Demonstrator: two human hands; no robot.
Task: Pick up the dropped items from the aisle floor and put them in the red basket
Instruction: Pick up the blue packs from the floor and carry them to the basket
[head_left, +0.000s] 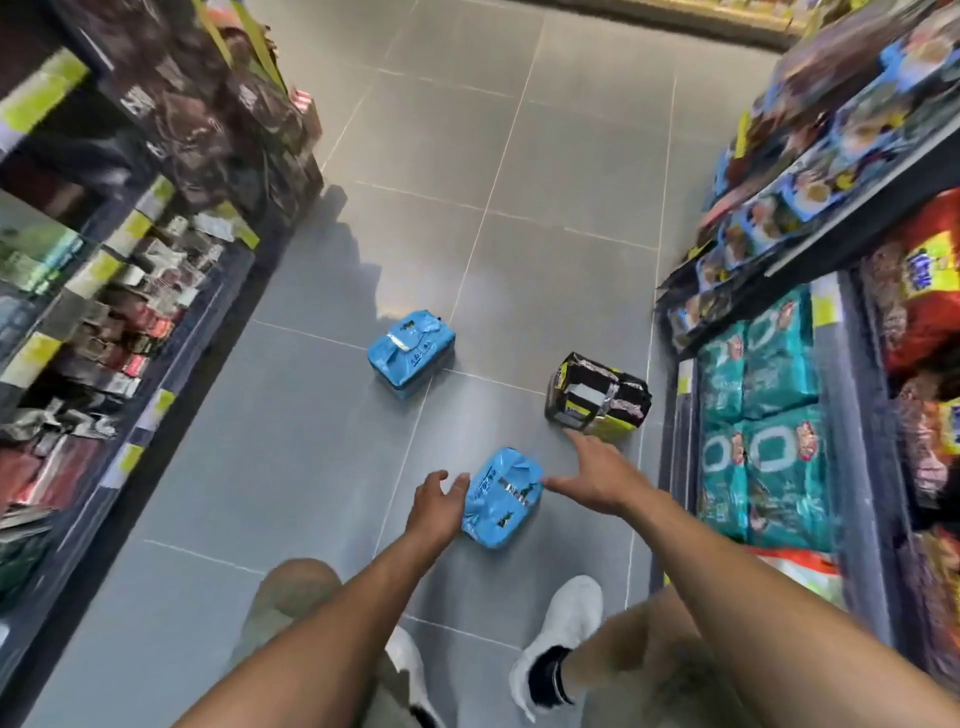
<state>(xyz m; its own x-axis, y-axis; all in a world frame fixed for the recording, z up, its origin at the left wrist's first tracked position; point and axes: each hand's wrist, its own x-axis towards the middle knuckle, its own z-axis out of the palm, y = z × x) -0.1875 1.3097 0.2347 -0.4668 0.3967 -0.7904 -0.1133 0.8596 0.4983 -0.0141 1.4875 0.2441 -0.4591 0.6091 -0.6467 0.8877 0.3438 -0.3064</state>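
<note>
- Near blue pack: is lying on the grey tiled floor, mid-aisle, just ahead of the person's feet and between the two hands.
- Left hand: is reaching down at the pack's left side. Its fingers are lying loosely spread and gripping nothing; whether they are touching the wrapper cannot be told.
- Right hand: is hovering at the pack's right side. Its fingers are splayed wide open and holding nothing, the thumb pointing at the pack's upper right corner.
- Black-and-yellow pack: is lying near the floor's right edge, just beyond the right fingertips.
- Far blue pack: is lying farther up the aisle, well apart from both hands.
- Left shelves and right shelves: are lining the floor's two edges, stocked with packaged goods; the left side is showing blurred.
- White shoe: is standing on the floor near the bottom edge.
</note>
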